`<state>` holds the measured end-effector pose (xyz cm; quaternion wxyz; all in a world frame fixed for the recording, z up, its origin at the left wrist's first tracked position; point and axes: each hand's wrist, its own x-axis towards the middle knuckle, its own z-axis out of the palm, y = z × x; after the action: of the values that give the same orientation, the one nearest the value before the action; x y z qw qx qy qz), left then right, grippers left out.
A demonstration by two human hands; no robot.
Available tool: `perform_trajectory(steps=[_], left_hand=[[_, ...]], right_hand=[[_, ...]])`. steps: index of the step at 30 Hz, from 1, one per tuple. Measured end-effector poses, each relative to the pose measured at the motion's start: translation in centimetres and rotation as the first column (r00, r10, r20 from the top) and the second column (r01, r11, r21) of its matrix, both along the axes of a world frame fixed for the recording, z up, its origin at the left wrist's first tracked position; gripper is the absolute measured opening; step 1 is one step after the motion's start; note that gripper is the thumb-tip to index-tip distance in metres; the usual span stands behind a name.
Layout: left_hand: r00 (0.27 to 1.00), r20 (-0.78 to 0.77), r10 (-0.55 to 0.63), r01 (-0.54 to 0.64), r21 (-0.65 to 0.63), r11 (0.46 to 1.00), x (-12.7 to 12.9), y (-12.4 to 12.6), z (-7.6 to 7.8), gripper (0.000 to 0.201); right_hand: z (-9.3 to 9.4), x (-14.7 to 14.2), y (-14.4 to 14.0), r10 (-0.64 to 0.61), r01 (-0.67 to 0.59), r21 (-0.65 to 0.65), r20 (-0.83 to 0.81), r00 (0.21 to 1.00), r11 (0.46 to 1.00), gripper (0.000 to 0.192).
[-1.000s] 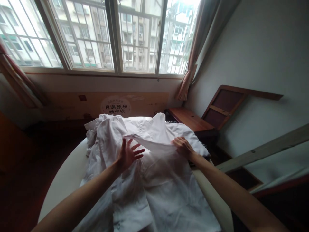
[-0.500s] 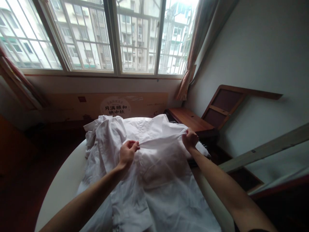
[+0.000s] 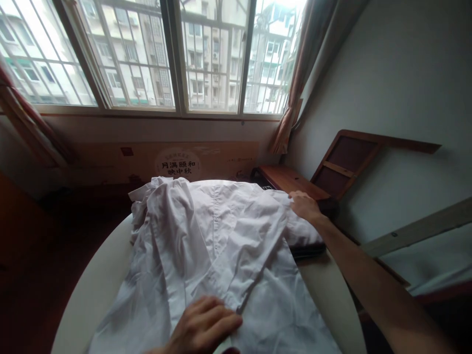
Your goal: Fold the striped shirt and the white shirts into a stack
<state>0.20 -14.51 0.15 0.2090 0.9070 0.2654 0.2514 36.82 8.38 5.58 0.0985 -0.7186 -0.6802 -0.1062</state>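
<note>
A white buttoned shirt lies spread over a round white table, with one sleeve folded diagonally across its front. My left hand rests low on the shirt near that sleeve's lower end, fingers stretched over the cloth and thumb partly cut off by the frame's bottom edge. At the far right, my right hand reaches onto white cloth beside the shirt's edge, its fingers extended and lying on the fabric. Beneath that cloth shows a dark item, its kind unclear.
Behind the table stands an orange printed board below a barred window. A low wooden cabinet and a wooden frame are at the right, near the wall. A pale beam crosses the right side.
Both hands have let go of the stretched white cloth, which now lies folded across the shirt. My left hand has moved down toward me; my right hand has shifted slightly right.
</note>
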Motion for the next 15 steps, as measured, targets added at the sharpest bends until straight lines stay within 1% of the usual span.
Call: perform_trajectory(steps=[1, 2, 3, 4, 5, 6, 7, 9, 10, 11, 12, 13, 15], left_hand=[[0.998, -0.065, 0.017, -0.014, 0.048, 0.999, 0.0, 0.9, 0.7, 0.050], [0.990, -0.135, 0.029, -0.020, 0.066, 0.998, 0.0, 1.7, 1.1, 0.059], [0.978, -0.205, 0.030, -0.020, 0.052, 0.998, 0.1, 2.5, 1.0, 0.068], [0.964, -0.265, 0.016, -0.011, 0.020, 1.000, 0.1, 3.1, 0.4, 0.076], [0.951, -0.309, -0.007, 0.002, -0.019, 1.000, 0.0, 3.5, -0.4, 0.082], [0.940, -0.339, -0.026, 0.008, -0.055, 0.998, -0.1, 3.8, -1.5, 0.086], [0.934, -0.356, -0.037, 0.009, -0.081, 0.997, -0.2, 3.9, -2.6, 0.088], [0.931, -0.362, -0.048, 0.009, -0.106, 0.994, -0.4, 3.9, -4.2, 0.090], [0.933, -0.358, -0.049, 0.009, -0.112, 0.994, -0.5, 3.7, -4.5, 0.089], [0.935, -0.351, -0.047, 0.006, -0.118, 0.993, -0.6, 3.5, -4.5, 0.087], [0.938, -0.344, -0.050, 0.005, -0.130, 0.991, -0.6, 3.3, -4.1, 0.086], [0.939, -0.339, -0.063, 0.012, -0.152, 0.988, -0.7, 3.1, -3.4, 0.086], [0.937, -0.330, -0.116, 0.044, -0.219, 0.975, -1.0, 2.5, -1.4, 0.089]], right_hand=[[-0.2, -1.0, 0.5, 0.036, -0.037, 0.022, 0.007, 0.999, 0.999, 0.038], [-0.7, -2.0, 1.0, 0.095, -0.096, 0.038, 0.022, 0.995, 0.995, 0.044], [-1.5, -3.1, 1.4, 0.175, -0.176, 0.031, 0.045, 0.984, 0.984, 0.049], [-2.5, -4.1, 1.7, 0.259, -0.259, -0.005, 0.065, 0.964, 0.966, 0.054], [-3.6, -4.9, 2.0, 0.324, -0.319, -0.068, 0.072, 0.943, 0.945, 0.058], [-4.7, -5.4, 2.2, 0.352, -0.341, -0.145, 0.061, 0.934, 0.929, 0.060], [-5.7, -5.6, 2.4, 0.333, -0.317, -0.220, 0.035, 0.942, 0.922, 0.063], [-7.0, -5.5, 2.8, 0.187, -0.185, -0.303, -0.022, 0.982, 0.935, 0.068], [-7.3, -5.2, 3.0, 0.106, -0.115, -0.317, -0.045, 0.993, 0.941, 0.072], [-7.4, -5.0, 3.3, 0.041, -0.058, -0.319, -0.060, 0.997, 0.946, 0.075], [-7.4, -4.8, 3.5, -0.009, -0.013, -0.313, -0.070, 0.997, 0.950, 0.077], [-7.2, -4.8, 3.7, -0.050, 0.024, -0.303, -0.077, 0.996, 0.953, 0.077], [-6.6, -5.2, 3.8, -0.122, 0.098, -0.259, -0.077, 0.990, 0.961, 0.074]])
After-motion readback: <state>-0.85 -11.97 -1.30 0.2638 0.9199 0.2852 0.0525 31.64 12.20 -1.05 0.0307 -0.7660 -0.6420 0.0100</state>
